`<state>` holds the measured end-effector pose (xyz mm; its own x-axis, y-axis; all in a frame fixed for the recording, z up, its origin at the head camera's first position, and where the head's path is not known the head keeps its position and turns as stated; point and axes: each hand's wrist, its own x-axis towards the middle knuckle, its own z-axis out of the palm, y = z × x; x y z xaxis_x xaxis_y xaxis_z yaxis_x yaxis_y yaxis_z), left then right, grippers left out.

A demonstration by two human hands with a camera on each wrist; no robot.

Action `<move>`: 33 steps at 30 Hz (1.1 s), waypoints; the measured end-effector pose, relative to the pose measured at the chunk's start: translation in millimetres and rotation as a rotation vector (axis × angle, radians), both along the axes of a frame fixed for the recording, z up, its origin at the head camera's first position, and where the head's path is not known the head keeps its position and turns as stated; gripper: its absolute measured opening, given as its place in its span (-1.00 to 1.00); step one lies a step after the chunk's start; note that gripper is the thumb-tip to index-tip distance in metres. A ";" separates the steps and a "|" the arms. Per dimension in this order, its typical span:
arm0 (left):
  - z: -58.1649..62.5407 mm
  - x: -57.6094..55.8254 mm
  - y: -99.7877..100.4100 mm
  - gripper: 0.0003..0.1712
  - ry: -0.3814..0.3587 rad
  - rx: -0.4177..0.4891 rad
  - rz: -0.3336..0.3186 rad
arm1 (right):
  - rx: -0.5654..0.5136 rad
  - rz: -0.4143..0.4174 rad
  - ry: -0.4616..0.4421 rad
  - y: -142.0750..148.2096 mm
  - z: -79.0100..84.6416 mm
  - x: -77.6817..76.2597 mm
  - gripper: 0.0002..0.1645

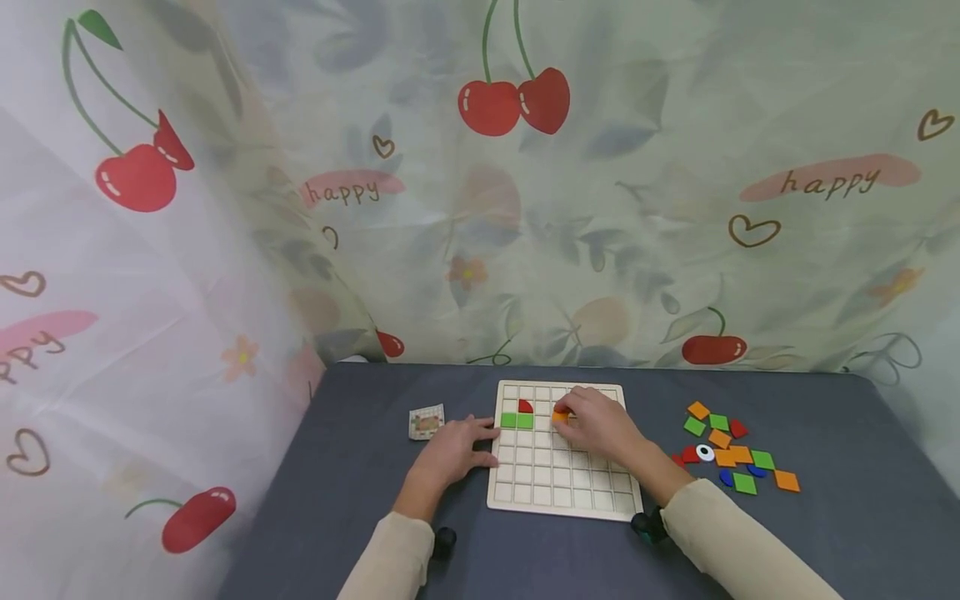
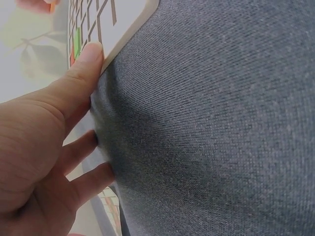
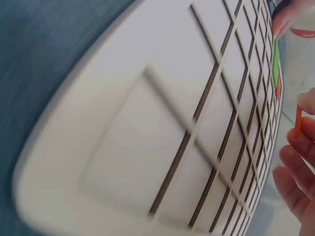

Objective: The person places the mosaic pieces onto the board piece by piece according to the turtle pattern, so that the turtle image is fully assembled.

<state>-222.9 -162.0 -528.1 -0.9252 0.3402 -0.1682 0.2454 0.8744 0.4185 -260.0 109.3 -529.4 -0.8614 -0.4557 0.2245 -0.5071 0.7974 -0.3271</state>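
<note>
A white grid board (image 1: pixel 525 492) lies on the table, with two green square tiles (image 1: pixel 517 420) side by side in its upper left cells. Just above the right one of them sits a red quarter-round tile (image 1: pixel 526 407). My right hand (image 1: pixel 600 425) pinches an orange tile (image 1: pixel 560 417) between thumb and fingertips over the upper middle of the board. In the right wrist view the orange tile (image 3: pixel 298 120) is edge-on, held off the board. My left hand (image 1: pixel 450 450) touches the board's left edge, its thumb (image 2: pixel 88 56) at the rim and the fingers spread.
Loose orange, green, red and blue tiles (image 1: pixel 725 457) are scattered right of the board, with a round white tile with a black dot (image 1: pixel 705 452) among them. A small printed card (image 1: pixel 426 422) lies left of the board. A patterned curtain (image 1: pixel 600 208) hangs behind the dark table.
</note>
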 end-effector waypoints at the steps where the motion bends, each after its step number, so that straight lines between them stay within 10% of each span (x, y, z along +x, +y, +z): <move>1: 0.1 -0.1 0.1 -0.33 0.000 -0.001 0.001 | 0.004 0.002 -0.005 -3.0 -0.4 -0.4 -0.77; 33: 2.8 -0.6 1.8 -0.33 -0.032 -0.001 0.021 | 0.027 0.032 -0.074 -50.3 -20.7 4.4 -0.75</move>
<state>-223.5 -160.2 -525.3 -0.9262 0.3205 -0.1985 0.2133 0.8797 0.4250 -255.7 59.1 -550.1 -0.8602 -0.4882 0.1475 -0.5074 0.7903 -0.3433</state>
